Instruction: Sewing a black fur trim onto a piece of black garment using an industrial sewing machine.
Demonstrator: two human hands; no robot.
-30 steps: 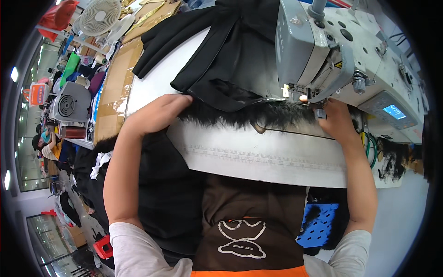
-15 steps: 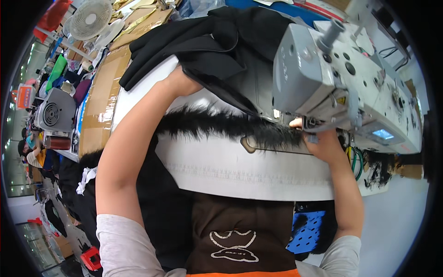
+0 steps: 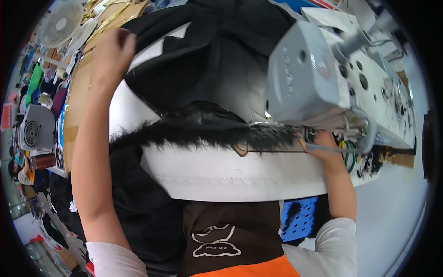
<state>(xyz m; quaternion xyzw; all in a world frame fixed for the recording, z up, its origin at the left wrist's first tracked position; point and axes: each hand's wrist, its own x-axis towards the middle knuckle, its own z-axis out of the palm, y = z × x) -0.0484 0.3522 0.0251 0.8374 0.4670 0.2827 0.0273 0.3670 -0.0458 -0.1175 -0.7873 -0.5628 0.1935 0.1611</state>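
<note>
A black garment (image 3: 194,69) spreads over the white sewing table, with a strip of black fur trim (image 3: 194,135) along its near edge. The trim's right end runs under the head of a grey-and-white sewing machine (image 3: 302,76). My left hand (image 3: 113,55) is raised at the far left, beside the garment's upper edge. Its fingers are curled, and what they may hold is not clear. Beside the needle area, my right hand (image 3: 323,143) is at the trim's right end. Machine parts cover most of its fingers.
A cardboard sheet (image 3: 76,101) borders the table's left side. Further left stand a white fan (image 3: 60,25) and a grey box with a round vent (image 3: 34,131). Black fur scraps (image 3: 371,161) lie right of the machine. A blue perforated pedal (image 3: 297,221) shows below.
My left hand has moved up and left from the garment's middle, where the fabric now lies flatter. The trim extends further left. My right hand stays by the needle area.
</note>
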